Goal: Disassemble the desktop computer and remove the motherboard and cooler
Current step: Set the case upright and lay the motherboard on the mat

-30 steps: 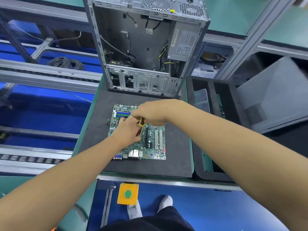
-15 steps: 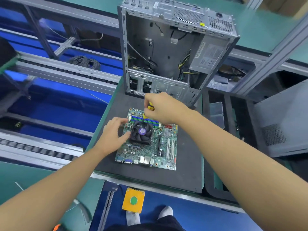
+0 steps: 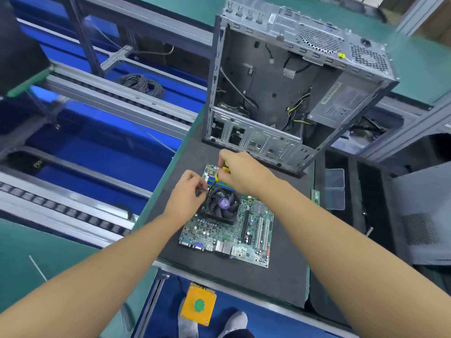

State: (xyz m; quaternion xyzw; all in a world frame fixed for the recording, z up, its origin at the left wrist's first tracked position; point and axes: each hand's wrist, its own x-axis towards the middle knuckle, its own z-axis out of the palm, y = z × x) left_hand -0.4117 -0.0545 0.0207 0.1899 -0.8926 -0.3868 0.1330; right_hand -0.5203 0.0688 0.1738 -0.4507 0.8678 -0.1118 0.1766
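We seem to be unscrewing the cooler [image 3: 220, 206] from the motherboard [image 3: 227, 235], mid-frame on the tabletop [image 3: 280, 264]. Our right hand [image 3: 241, 172] grips the screwdriver [image 3: 216, 178] at the cooler's upper-left corner. Our left hand [image 3: 185, 193] has its fingers [image 3: 199, 189] pinched narrow there, on what we cannot tell. Next, we judge, the tip needs seating squarely.

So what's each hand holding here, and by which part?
The right hand grips the screwdriver by its yellow handle. Fingertips of the left hand meet beside the cooler; whether they pinch anything cannot be told.
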